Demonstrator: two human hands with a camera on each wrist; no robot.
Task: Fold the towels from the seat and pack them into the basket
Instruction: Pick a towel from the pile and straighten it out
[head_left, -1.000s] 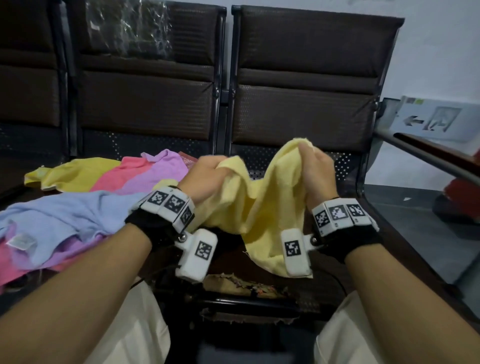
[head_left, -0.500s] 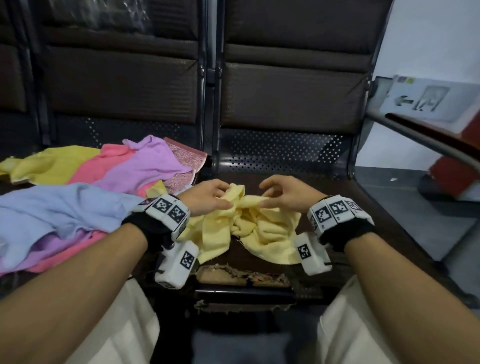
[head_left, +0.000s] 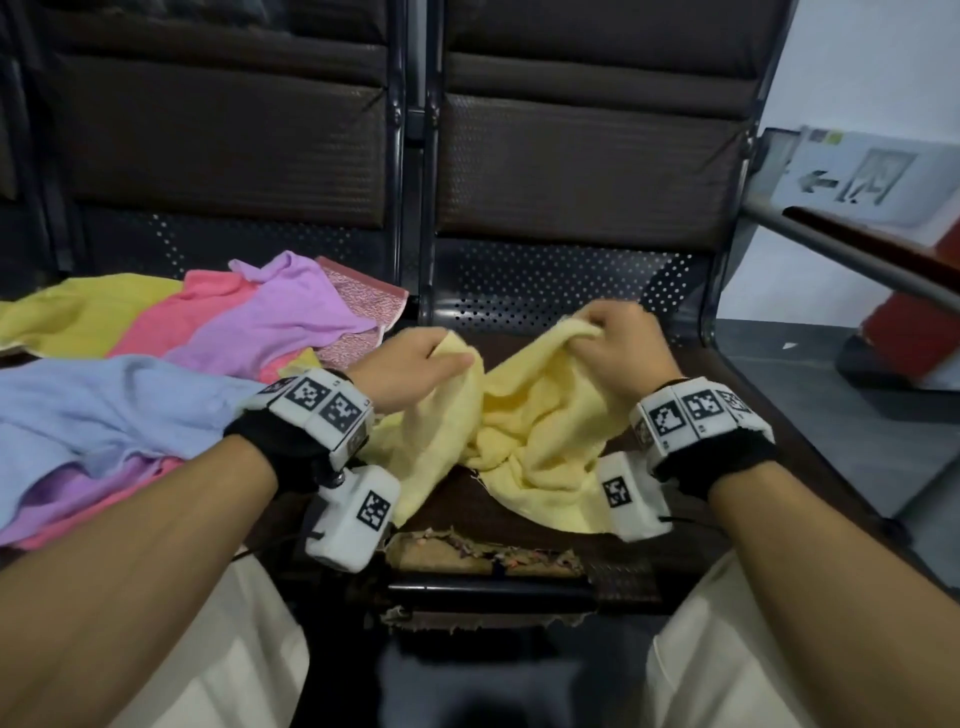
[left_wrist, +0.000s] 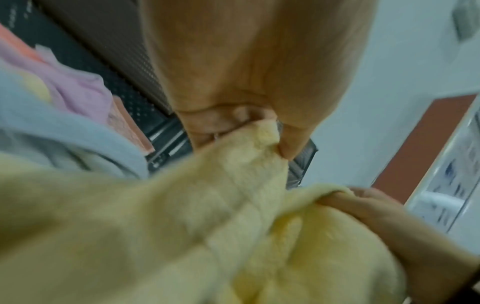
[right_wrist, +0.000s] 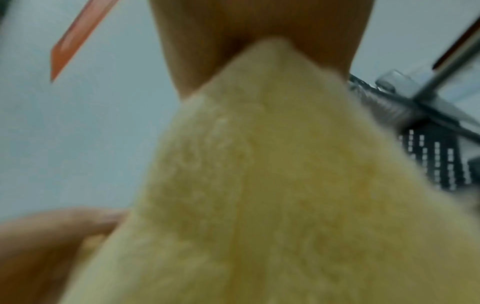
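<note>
A pale yellow towel (head_left: 524, 441) lies bunched on the dark seat (head_left: 810, 441) in front of me. My left hand (head_left: 415, 364) pinches one corner of it, seen close in the left wrist view as towel (left_wrist: 233, 205) held between thumb and fingers (left_wrist: 285, 148). My right hand (head_left: 618, 343) grips another corner, lifted slightly; the towel (right_wrist: 259, 185) fills the right wrist view, hiding the fingers. More towels lie piled on the left seat: blue (head_left: 104, 410), purple (head_left: 280, 312), pink (head_left: 156, 322), yellow (head_left: 78, 312). No basket is in view.
Two dark padded seat backs (head_left: 571, 156) rise behind the seats. A metal armrest (head_left: 857, 260) runs at the right, with a white sign (head_left: 857, 176) beyond it. The seat's front edge (head_left: 483, 558) is torn. My legs in light trousers (head_left: 727, 649) flank it.
One second ago both hands held the yellow towel up high. They dropped it onto the seat, then took hold of its corners; now the hands are spreading apart and lifting slightly.
</note>
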